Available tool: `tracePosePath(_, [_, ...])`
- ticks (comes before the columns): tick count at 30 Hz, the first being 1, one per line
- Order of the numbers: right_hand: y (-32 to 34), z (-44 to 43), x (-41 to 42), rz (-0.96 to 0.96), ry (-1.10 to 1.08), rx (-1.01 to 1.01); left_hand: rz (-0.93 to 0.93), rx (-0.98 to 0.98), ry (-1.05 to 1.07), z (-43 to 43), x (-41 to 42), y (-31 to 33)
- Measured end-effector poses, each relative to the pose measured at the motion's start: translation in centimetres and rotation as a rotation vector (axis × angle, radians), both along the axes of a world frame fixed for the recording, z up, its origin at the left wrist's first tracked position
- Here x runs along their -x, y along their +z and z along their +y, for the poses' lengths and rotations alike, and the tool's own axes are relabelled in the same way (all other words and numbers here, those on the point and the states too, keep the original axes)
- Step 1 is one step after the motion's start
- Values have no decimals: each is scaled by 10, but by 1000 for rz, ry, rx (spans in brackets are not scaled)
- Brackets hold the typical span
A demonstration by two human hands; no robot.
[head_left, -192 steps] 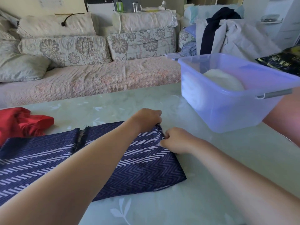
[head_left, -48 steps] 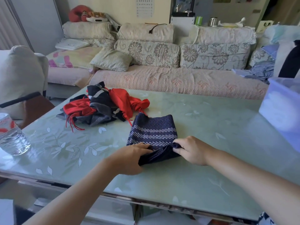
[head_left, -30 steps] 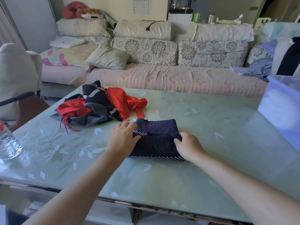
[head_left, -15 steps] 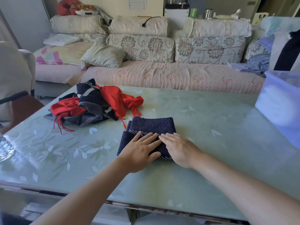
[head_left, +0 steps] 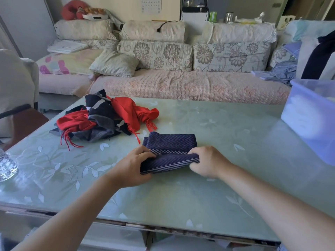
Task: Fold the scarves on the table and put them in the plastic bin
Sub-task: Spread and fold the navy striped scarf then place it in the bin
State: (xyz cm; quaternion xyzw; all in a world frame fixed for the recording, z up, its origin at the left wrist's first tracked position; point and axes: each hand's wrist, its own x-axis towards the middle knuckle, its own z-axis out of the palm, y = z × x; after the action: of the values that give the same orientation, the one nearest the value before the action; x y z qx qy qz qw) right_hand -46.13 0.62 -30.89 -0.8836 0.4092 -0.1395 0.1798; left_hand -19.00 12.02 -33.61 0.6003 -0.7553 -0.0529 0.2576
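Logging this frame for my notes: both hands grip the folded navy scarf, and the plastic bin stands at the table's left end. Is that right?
Not quite: the head view shows the plastic bin at the right end of the table, not the left. The left hand and right hand do grip the folded navy scarf.

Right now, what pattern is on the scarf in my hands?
Navy scarf with pale herringbone stripes, head view.

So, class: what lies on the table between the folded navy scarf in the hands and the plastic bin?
Nothing: in the head view, only bare green tabletop separates the navy scarf from the plastic bin.
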Motion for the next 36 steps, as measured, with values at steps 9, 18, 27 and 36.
tracePosePath(9, [14,-19,-5,-319,-413,-376,411,-84,544,-37,18,35])
tracePosePath(18, [-4,-34,-32,123,-361,195,-231,288,494,-78,32,15])
tracePosePath(27, [-17,-37,-25,281,126,138,-438,-79,203,-83,60,-8])
tracePosePath(36, [-12,-42,-17,384,157,84,-217,-200,97,-70,7,-5])
